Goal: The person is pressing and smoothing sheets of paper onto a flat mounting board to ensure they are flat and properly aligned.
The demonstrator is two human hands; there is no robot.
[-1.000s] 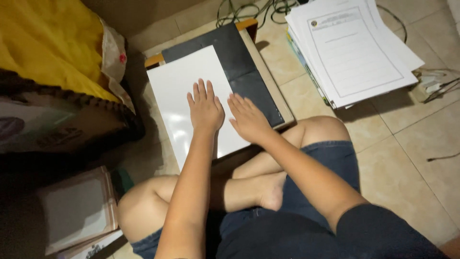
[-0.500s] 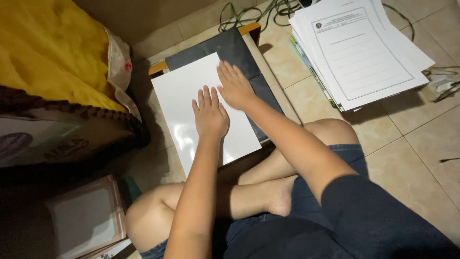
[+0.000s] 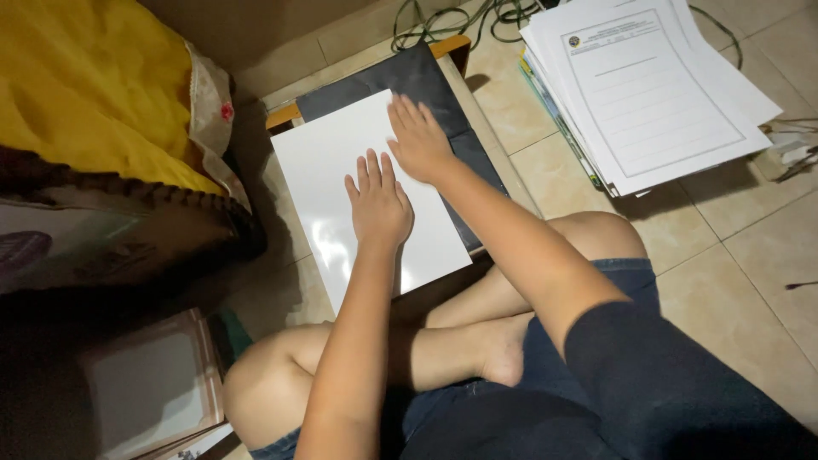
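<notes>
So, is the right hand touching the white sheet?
Touching. The head view shows the right hand lying flat, palm down, on the white sheet's upper right part.

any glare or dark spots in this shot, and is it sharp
Head view: soft glare patches on the glossy white sheet beside the left hand; the lower-left corner by the framed board sits in deep shadow; hands and the paper stack look sharp, little blur.

A home: tiled floor (image 3: pixel 750 255), a yellow blanket (image 3: pixel 85 94) on bedding, cables (image 3: pixel 452 17) by the wall, paper stack (image 3: pixel 648 94) (loose forms).
</notes>
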